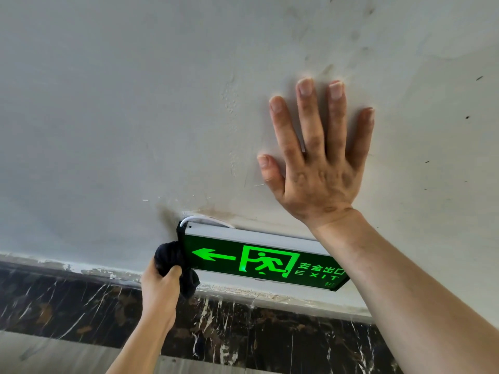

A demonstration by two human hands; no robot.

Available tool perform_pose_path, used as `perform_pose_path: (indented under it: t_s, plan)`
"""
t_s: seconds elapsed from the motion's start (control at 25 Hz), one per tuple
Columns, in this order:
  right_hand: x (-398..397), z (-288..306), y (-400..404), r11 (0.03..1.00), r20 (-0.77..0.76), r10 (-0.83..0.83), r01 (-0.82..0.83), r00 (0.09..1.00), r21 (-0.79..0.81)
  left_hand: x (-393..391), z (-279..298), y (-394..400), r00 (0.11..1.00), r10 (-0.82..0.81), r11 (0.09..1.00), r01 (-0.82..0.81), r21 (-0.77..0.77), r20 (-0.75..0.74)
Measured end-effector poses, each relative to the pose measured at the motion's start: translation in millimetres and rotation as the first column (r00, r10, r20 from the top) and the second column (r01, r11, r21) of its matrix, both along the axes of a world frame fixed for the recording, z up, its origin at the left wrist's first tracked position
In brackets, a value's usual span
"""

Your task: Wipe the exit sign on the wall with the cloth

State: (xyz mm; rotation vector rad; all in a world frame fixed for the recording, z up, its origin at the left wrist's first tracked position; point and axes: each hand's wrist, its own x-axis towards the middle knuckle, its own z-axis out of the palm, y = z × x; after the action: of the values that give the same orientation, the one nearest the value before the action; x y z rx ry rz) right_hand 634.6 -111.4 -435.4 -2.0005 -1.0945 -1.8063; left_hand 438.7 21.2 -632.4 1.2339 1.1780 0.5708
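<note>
A lit green exit sign (259,261) with an arrow, a running figure and the word EXIT is fixed low on the grey wall (121,117). My left hand (159,290) grips a bunched dark cloth (175,263) and holds it against the sign's left end. My right hand (316,163) lies flat on the wall above the sign, fingers spread, holding nothing. My right forearm crosses in front of the sign's right end and hides it.
A white cable (199,218) loops out of the wall at the sign's top left corner. Below the sign runs a dark marble skirting (81,306) with white veins. The wall shows smudges and rough patches of plaster.
</note>
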Motion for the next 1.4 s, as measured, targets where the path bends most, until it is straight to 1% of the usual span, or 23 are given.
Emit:
perform_pose_path:
  t_s: [0.16,0.28,0.36,0.44,0.48,0.52,0.6,0.72,0.8,0.88,1.0,1.04,1.08,1.12,1.16,1.24,1.28,1.32,1.36,1.4]
  plan:
    - [0,0,-1,1.0,-0.001,-0.015,0.015,1.0,-0.004,4,-20,6,1.0,0.004,0.995,-0.007,-0.104,-0.021]
    - [0,0,-1,1.0,0.002,-0.021,0.021,1.0,-0.01,5,-31,1,0.999,0.029,0.976,-0.032,-0.217,-0.014]
    - [0,0,-1,1.0,0.005,-0.024,0.024,1.0,-0.013,3,-33,-8,0.998,0.03,0.946,-0.044,-0.321,-0.047]
    - [-1,0,-2,0.999,0.001,-0.026,0.026,1.0,-0.019,-2,-33,-21,0.994,-0.026,0.894,-0.025,-0.448,-0.107]
    - [-2,-1,-2,0.999,-0.003,-0.024,0.024,1.0,-0.021,-6,-30,-28,0.993,-0.057,0.861,-0.002,-0.508,-0.101]
    - [-2,-1,-3,0.999,-0.008,-0.024,0.024,1.0,-0.025,-11,-26,-36,0.995,-0.076,0.831,0.027,-0.556,-0.066]
    - [-3,1,-3,0.999,-0.026,-0.028,0.028,0.999,-0.036,-24,-11,-51,0.996,-0.09,0.801,0.088,-0.592,0.025]
    - [-5,3,-6,0.998,-0.068,-0.01,0.006,0.998,-0.059,-42,18,-70,0.981,-0.053,0.793,0.154,-0.589,0.186]
    - [-8,4,-7,0.998,-0.104,0.003,-0.01,0.995,-0.069,-48,43,-78,0.949,-0.033,0.794,0.215,-0.569,0.313]
    - [-15,10,-13,0.992,-0.181,0.026,-0.048,0.983,-0.116,-52,72,-84,0.908,-0.059,0.805,0.289,-0.519,0.414]
    - [-34,24,-27,0.966,-0.377,0.01,-0.107,0.926,-0.236,-55,115,-92,0.851,-0.147,0.804,0.4,-0.439,0.504]
    - [-44,27,-35,0.966,-0.449,0.031,-0.142,0.893,-0.216,-54,127,-94,0.831,-0.166,0.803,0.426,-0.417,0.531]
    - [-56,28,-43,0.969,-0.539,0.09,-0.198,0.837,-0.146,-53,138,-96,0.814,-0.175,0.803,0.444,-0.398,0.554]
    - [-70,28,-53,0.966,-0.643,0.173,-0.256,0.746,-0.038,-52,146,-97,0.802,-0.186,0.806,0.455,-0.38,0.567]
    - [-86,25,-64,0.949,-0.741,0.258,-0.305,0.619,0.076,-51,154,-99,0.795,-0.204,0.811,0.464,-0.357,0.571]
    - [-119,15,-88,0.893,-0.876,0.363,-0.386,0.316,0.231,-50,164,-101,0.784,-0.256,0.819,0.487,-0.304,0.565]
    - [-136,9,-99,0.864,-0.906,0.378,-0.424,0.188,0.272,-50,167,-102,0.779,-0.278,0.82,0.497,-0.283,0.562]
    - [-151,3,-109,0.837,-0.919,0.383,-0.457,0.096,0.301,-50,169,-103,0.775,-0.293,0.821,0.504,-0.269,0.56]
    - [-164,-3,-117,0.813,-0.922,0.385,-0.485,0.036,0.321,-49,171,-103,0.772,-0.302,0.82,0.51,-0.26,0.559]
    - [-173,-9,-123,0.797,-0.926,0.379,-0.507,-0.002,0.327,-49,173,-103,0.769,-0.309,0.819,0.514,-0.255,0.56]
